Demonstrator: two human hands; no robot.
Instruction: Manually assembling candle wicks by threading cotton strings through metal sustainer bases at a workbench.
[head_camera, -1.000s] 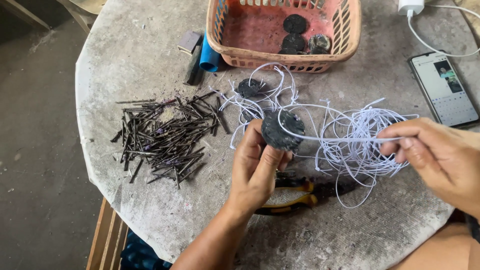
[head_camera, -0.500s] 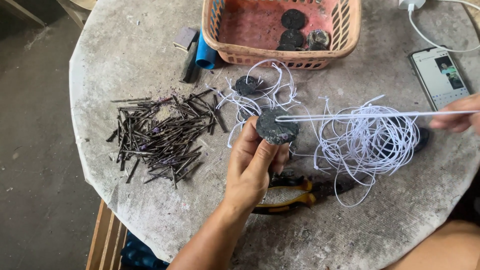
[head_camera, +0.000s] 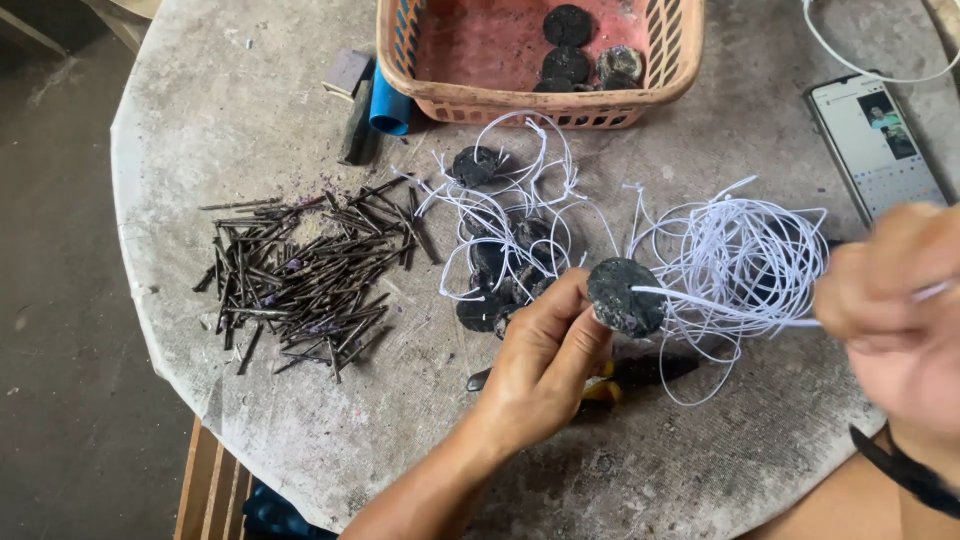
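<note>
The left hand (head_camera: 540, 365) pinches a dark, flat, round disc (head_camera: 626, 296) at its edge between thumb and fingertips, just above the table (head_camera: 200, 120), while the right hand (head_camera: 895, 310), blurred, is closed on a strand of white cord (head_camera: 720, 308) that runs taut from the disc's face to its fingers. To do this pull well, the person would likely keep the disc steady and tilted toward the right hand, and draw the cord straight out so it does not snag the loose coil (head_camera: 745, 255) lying between the two hands. The disc looks rough, sooty and slightly crumbly; the cord is thin, smooth and springy. Beyond the left fingers lie more corded discs (head_camera: 500, 265); well to that hand's left is a heap of thin dark sticks (head_camera: 300, 275). Farther off sits an orange woven plastic basket (head_camera: 460, 100) holding discs, and a phone (head_camera: 875, 140) lies beyond the right hand. The table is pale, gritty stone.
</note>
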